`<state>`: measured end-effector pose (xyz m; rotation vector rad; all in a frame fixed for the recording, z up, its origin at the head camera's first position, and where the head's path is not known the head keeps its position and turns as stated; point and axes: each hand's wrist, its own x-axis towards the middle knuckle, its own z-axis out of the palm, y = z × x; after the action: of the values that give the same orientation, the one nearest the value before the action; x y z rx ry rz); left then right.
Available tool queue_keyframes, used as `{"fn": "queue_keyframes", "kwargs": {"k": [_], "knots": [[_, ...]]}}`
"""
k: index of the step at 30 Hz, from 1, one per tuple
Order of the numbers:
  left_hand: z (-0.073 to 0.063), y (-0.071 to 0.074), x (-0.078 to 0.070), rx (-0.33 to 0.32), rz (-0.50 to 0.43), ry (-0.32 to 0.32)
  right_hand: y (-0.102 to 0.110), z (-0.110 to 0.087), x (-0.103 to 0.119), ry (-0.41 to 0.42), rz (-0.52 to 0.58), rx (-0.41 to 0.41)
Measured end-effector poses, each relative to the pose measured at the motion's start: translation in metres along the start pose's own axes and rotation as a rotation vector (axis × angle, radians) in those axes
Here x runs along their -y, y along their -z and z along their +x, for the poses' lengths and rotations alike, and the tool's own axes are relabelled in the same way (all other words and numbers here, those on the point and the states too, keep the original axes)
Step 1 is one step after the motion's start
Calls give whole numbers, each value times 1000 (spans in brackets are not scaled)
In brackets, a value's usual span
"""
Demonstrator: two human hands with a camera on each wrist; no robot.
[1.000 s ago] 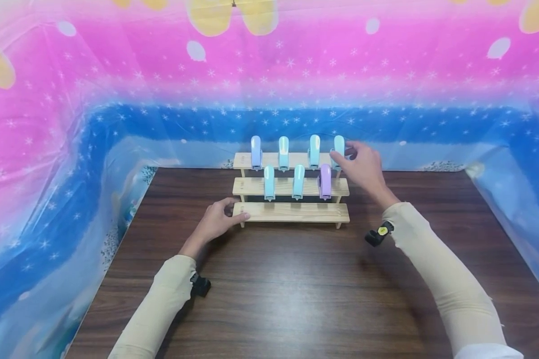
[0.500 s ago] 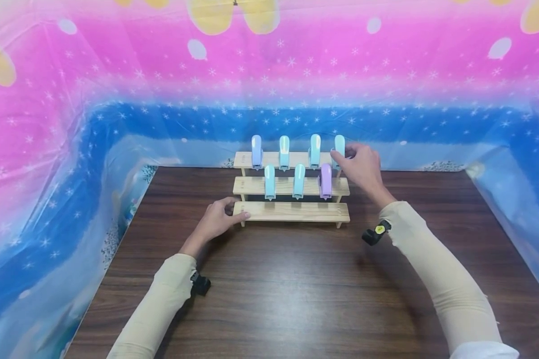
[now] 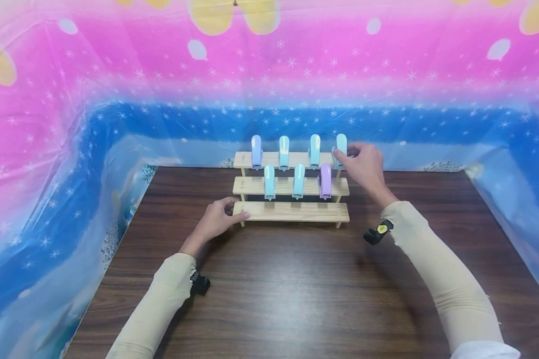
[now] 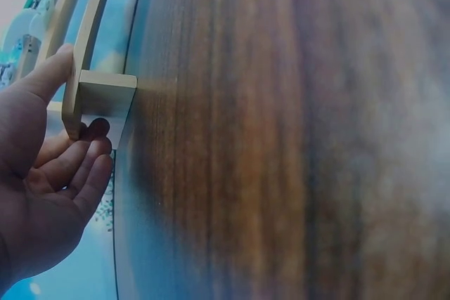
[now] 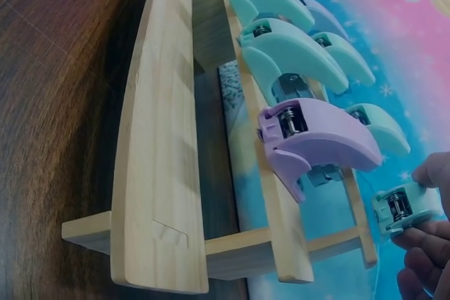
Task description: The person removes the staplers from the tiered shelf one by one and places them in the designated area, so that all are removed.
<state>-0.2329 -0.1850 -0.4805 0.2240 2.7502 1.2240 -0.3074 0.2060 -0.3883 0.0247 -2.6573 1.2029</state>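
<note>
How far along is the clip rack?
Top shelf carries four clips, middle shelf three. The right hand pinches the rightmost top clip; whether it is going on or coming off cannot be told. The left hand holds the rack's left end. The bottom shelf has none.

— What's behind the hands?
— A plastic sheet (image 3: 269, 75), pink above, blue below, dotted with white stars.
— And beneath them?
— A dark wooden counter (image 3: 296, 289), sheet draped on both sides.
</note>
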Motion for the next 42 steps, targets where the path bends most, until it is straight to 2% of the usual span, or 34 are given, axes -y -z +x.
{"fn": "queue_keyframes", "kwargs": {"k": [7,17,24,29,36,42], "knots": [[0,-1,0,0,-5,5,9,-2,5,39,-13,-46],[-1,-1,-1,-2,18,1,26,-9,10,81,1,-70],[-1,-1,-2,-4,20,2,37,-14,8,48,24,-76],[0,-1,-1,-5,18,-2,45,-16,3,15,17,-71],[0,-2,0,-3,7,-3,52,-20,-13,18,-3,-111],[0,-2,0,-7,5,-10,55,-23,-29,3,5,-112]]}}
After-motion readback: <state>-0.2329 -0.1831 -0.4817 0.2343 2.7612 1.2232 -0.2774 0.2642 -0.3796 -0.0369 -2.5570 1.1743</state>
